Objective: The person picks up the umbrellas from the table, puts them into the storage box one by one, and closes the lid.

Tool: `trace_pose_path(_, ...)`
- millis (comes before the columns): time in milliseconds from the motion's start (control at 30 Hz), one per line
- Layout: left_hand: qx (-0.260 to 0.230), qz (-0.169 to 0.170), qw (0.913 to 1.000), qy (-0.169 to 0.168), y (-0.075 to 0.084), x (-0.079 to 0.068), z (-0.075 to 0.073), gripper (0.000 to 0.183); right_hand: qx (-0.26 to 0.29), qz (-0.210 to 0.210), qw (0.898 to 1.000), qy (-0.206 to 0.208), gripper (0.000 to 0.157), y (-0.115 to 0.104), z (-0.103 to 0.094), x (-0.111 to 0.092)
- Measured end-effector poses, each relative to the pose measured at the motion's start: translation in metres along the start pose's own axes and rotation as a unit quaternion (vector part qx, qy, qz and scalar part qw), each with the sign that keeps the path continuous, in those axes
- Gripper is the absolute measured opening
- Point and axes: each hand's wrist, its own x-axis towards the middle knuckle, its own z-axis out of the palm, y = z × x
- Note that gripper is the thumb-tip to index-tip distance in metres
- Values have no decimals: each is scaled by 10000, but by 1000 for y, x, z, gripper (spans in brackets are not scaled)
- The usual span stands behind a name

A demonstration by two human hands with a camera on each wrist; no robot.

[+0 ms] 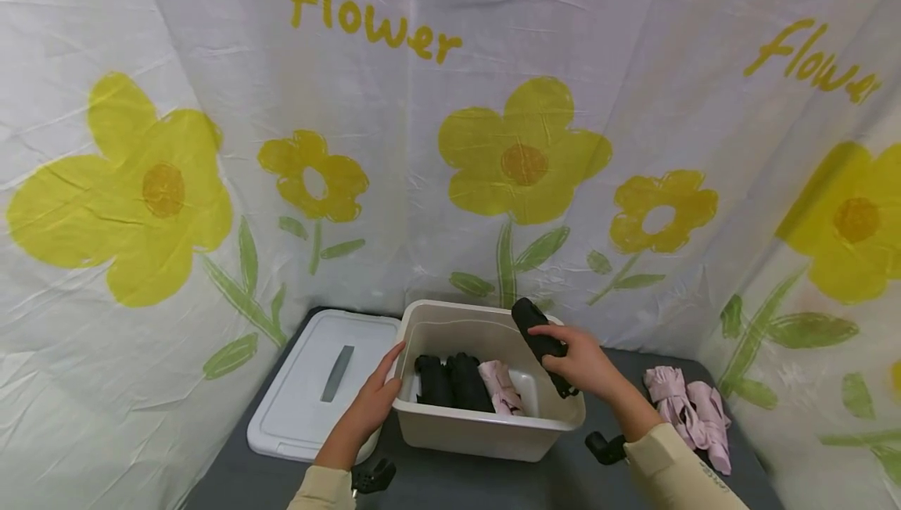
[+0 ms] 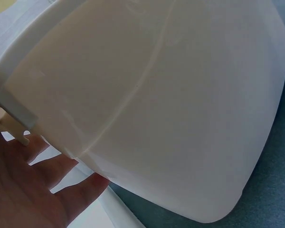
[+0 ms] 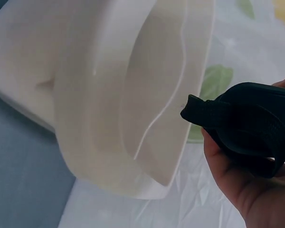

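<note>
Grey tabletop (image 1: 450,486): layout and hold

Near zone. Left hand (image 1: 369,412): fingers extended, laid against the left outer side of the cream bin (image 1: 479,436), gripping nothing that I can see (my thumb's exact placement is hard to make out). I judge that this contact steadies the bin while my other side works.

Right hand (image 1: 580,361): closed to the thickness of a folded black umbrella (image 1: 528,318), fingers and thumb around its body. The umbrella is tilted above the right end of the bin, upper end toward the back rim. A hold along the body, rather than at an end, probably keeps it balanced.

Middle zone. Inside the bin, two black bundles (image 1: 468,381) and one pink bundle (image 1: 501,387) lie side by side; parallel placement presumably saves width. Left of the bin, the white lid (image 1: 292,385) lies flat, its grey handle (image 1: 338,373) uppermost, which leaves the bin's mouth accessible. Beyond my right forearm, two pale pink bundles (image 1: 672,396) lie close together on the tabletop, conveniently on my right hand's side.

Far zone. White curtain (image 1: 394,103), printed with yellow flowers (image 1: 524,123), hangs behind everything.
</note>
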Motion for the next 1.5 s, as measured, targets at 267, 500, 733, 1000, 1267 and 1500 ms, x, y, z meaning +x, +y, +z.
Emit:
trace_pose_path(267, 86, 124, 9999, -23, -2, 0, -3, 61, -224, -221, 9986, -417, 52, 2, 6, 7)
trace_pose_path(500, 97, 276, 9996, -10, 1, 5, -5, 61, -446, -333, 9964, -639, 54, 7, 12, 14)
trace_pose_path(733, 126, 346, 9993, 14, -1, 7, -4, 62, -717, -335, 9936, -810, 54, 10, 18, 19)
trace_pose_path(1000, 127, 186, 9997, 81, 0, 3, -2, 62, -970, -34, 9912, -897, 54, 10, 27, 22)
trace_pose_path(1267, -7, 210, 9998, 57, 1, 3, -1, 62, -1568, 175, 9837, -861, 53, 17, 40, 24)
trace_pose_path(1500, 114, 238, 9996, 89, 0, 3, -2, 63, -2032, -510, 9756, -661, 33, 9, 41, 21)
